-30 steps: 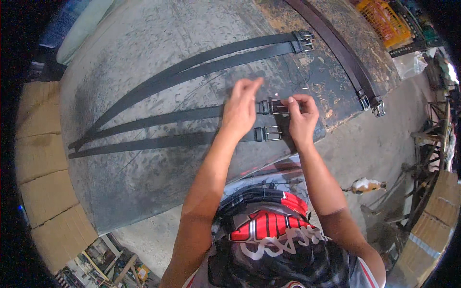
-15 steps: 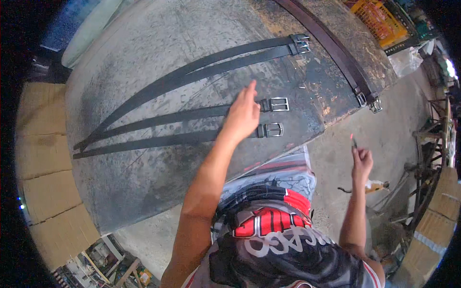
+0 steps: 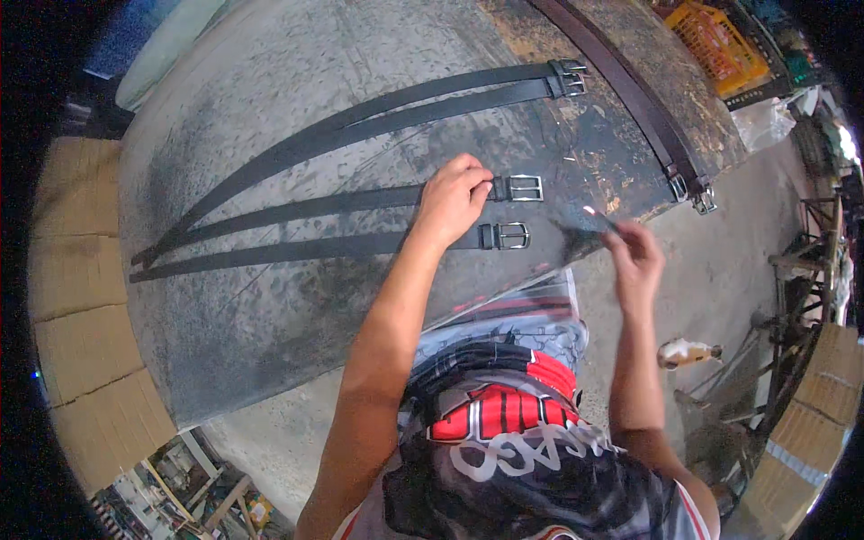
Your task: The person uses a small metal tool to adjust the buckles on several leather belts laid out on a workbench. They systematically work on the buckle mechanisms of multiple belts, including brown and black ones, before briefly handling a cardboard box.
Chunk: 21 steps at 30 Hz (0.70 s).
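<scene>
Several black belts lie lengthwise on a worn dark table [image 3: 297, 342], their buckles toward the right. My left hand [image 3: 454, 200] rests over the second-nearest black belt [image 3: 333, 205], its fingers curled and closed on the strap just left of the silver buckle [image 3: 526, 188]. Below it lies the nearest black belt [image 3: 297, 253]. A doubled pair of black belts [image 3: 432, 99] stretches across farther back. Off the table's front edge, my right hand [image 3: 637, 256] grips a thin dark stick-like tool [image 3: 601, 219] with a bright tip; motion blurs it.
Dark brown belts [image 3: 630, 99] lie along the table's right side, buckles at the edge. An orange crate [image 3: 720, 49] stands far right. On the floor at right is a white and brown cat [image 3: 688, 353]. Cardboard [image 3: 85, 279] lines the left side.
My right hand has come up and left toward the table with the stick-like tool. My left hand's fingers, stretched out before, have curled down onto the belt.
</scene>
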Available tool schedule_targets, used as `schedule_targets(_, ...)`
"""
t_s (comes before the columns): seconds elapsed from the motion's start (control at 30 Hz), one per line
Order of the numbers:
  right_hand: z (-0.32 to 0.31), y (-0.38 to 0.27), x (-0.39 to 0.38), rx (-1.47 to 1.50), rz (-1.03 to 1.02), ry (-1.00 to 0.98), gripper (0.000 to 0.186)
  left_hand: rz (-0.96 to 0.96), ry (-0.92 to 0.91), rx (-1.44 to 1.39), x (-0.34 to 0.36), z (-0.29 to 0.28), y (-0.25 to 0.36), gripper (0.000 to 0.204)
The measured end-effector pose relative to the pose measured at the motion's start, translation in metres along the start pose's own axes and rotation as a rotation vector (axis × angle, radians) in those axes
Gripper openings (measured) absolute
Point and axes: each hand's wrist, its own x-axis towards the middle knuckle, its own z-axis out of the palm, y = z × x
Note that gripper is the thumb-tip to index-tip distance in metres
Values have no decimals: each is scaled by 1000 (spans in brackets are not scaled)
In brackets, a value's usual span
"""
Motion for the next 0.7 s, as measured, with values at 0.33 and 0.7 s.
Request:
schedule_targets(0.33,112,18,27,110,-68,-23,9,14,19,-30,0,-1,6,11)
schedule_targets(0.7,112,18,28,-78,-104,-68,12,24,3,-34,2,-1,4,12)
